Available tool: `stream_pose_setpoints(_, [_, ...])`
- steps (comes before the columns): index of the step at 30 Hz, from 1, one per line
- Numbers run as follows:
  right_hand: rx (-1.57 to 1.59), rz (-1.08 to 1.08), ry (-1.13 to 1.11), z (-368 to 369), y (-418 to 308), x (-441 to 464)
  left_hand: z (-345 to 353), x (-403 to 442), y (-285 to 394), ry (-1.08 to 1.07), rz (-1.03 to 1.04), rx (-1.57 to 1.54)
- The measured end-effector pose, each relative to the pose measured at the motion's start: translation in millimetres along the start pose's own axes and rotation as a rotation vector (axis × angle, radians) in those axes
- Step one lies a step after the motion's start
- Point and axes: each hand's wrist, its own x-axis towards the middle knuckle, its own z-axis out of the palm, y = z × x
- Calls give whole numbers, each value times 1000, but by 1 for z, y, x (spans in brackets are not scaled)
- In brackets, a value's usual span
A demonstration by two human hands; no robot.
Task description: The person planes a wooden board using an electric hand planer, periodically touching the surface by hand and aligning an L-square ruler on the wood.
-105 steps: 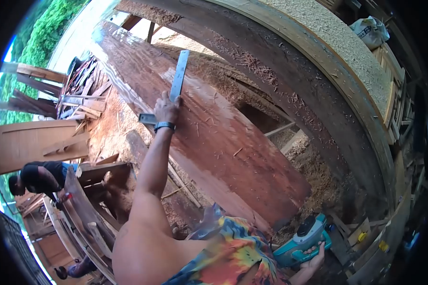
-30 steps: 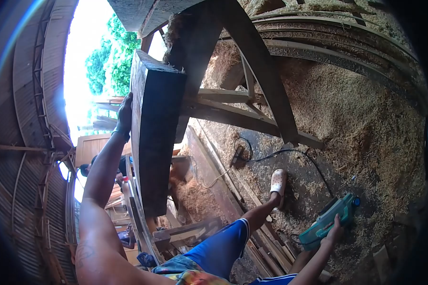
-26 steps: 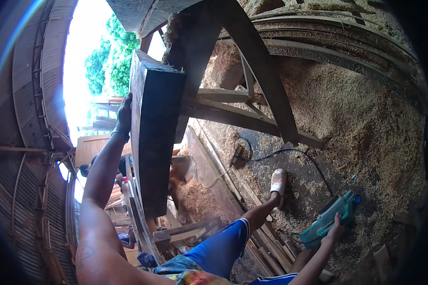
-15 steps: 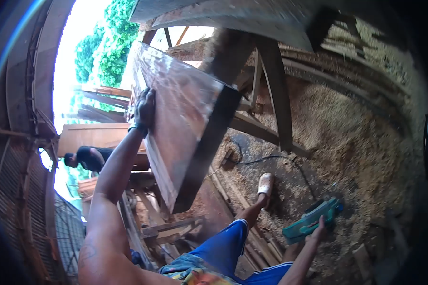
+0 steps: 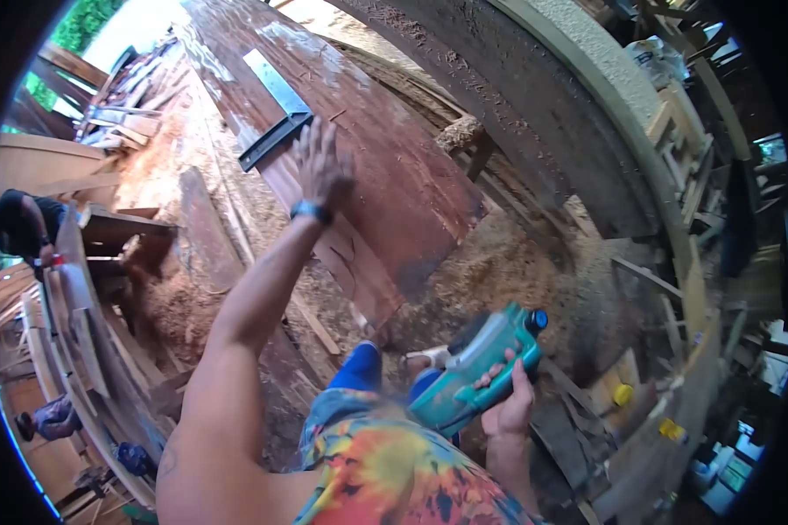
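Observation:
My left hand (image 5: 327, 171) is over the thick reddish-brown plank (image 5: 385, 166), its fingers stretched out; whether the palm touches the wood I cannot tell. Just beyond the fingertips a try square (image 5: 280, 105) lies at the plank's left edge, its dark stock along the edge and its pale blade across the face. Low in front of my body, my right hand (image 5: 510, 398) is wrapped round the handle of a teal electric planer (image 5: 477, 367) with a blue front knob. The planer is held clear of the plank.
Another person (image 5: 26, 223) bends over boards at the left. Wood shavings (image 5: 534, 271) cover the ground. A large dark timber (image 5: 534, 114) runs along the right of the plank, and scrap wood (image 5: 665, 411) lies at lower right. Loose boards (image 5: 206, 219) lie left of the plank.
The plank was tilted with my left hand at its edge; now its broad face shows and the hand is over it. The try square has come into view. My right hand keeps the planer, now closer in.

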Motion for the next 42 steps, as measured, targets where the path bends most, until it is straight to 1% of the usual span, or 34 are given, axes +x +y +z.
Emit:
stream_pose_setpoints(1, [-33, -35, -50, 15, -13, -9, -15, -16, 20, 44, -3, -140])
stream_pose_setpoints(3, [-22, -59, -151, 42, -39, -20, -69, -68, 59, -363, -177, -644])
stream_pose_setpoints(4, [-45, -74, -207, 56, -50, -23, -98, -95, 78, -468, -97, -715])
stream_pose_setpoints(5, [-47, -74, -254, 71, -59, -23, -120, -122, 86, -707, -89, -889])
stream_pose_setpoints(7, [-90, -83, -326, 99, -74, -16, -163, -145, 104, -1051, -211, -1111])
stream_pose_setpoints(9, [-139, -80, -409, 125, -86, -2, -162, -183, 104, -1145, -276, -1305])
stream_pose_setpoints(10, [-157, -68, -470, 133, -92, 10, -170, -181, 108, -1326, -264, -1231])
stream_pose_setpoints(11, [-176, -56, -490, 148, -98, 19, -175, -178, 113, -1396, -308, -1271])
stream_pose_setpoints(13, [-248, -29, -528, 168, -107, 43, -159, -199, 108, -1473, -292, -1104])
stream_pose_setpoints(14, [-304, -11, -564, 175, -112, 62, -155, -212, 104, -1241, -279, -1094])
stream_pose_setpoints(15, [-366, 14, -592, 177, -118, 79, -164, -205, 97, -1303, -378, -860])
stream_pose_setpoints(16, [-457, -3, -564, 183, -121, 91, -169, -214, 88, -1169, -407, -604])
stream_pose_setpoints(18, [-739, -56, -646, 183, -129, 120, -176, -238, 42, -832, -247, -182])
stream_pose_setpoints(19, [-882, -91, -689, 185, -131, 133, -184, -246, 23, -708, -376, 19])
stream_pose_setpoints(20, [-996, -155, -682, 186, -131, 137, -182, -265, -5, -461, -381, 155])
stream_pose_setpoints(21, [-993, -134, -713, 186, -135, 144, -186, -262, -23, -410, -519, 314])
stream_pose_setpoints(22, [-991, -114, -739, 186, -140, 152, -190, -246, -29, -363, -743, 382])
stream_pose_setpoints(24, [-975, -71, -778, 187, -148, 163, -177, -213, -39, -52, -1063, 340])
stream_pose_setpoints(26, [-1040, -96, -816, 192, -150, 169, -152, -191, -58, 54, -830, 446])
stream_pose_setpoints(28, [-1048, -106, -840, 198, -147, 184, -138, -120, -41, 11, -665, 488])
stream_pose_setpoints(30, [-1044, -116, -880, 215, -145, 198, -117, -63, -30, 20, -689, 193])
stream_pose_setpoints(32, [-1056, -124, -898, 235, -143, 209, -92, -35, -56, -20, -467, 231])
stream_pose_setpoints(35, [-1089, -149, -910, 280, -133, 224, -61, 0, -78, -109, -471, 321])
stream_pose_setpoints(38, [-1116, -179, -931, 335, -122, 240, -42, 9, -88, -177, -476, 452])
stream_pose_setpoints(42, [-1105, -239, -936, 421, -101, 267, -37, -2, -90, -64, -468, 424])
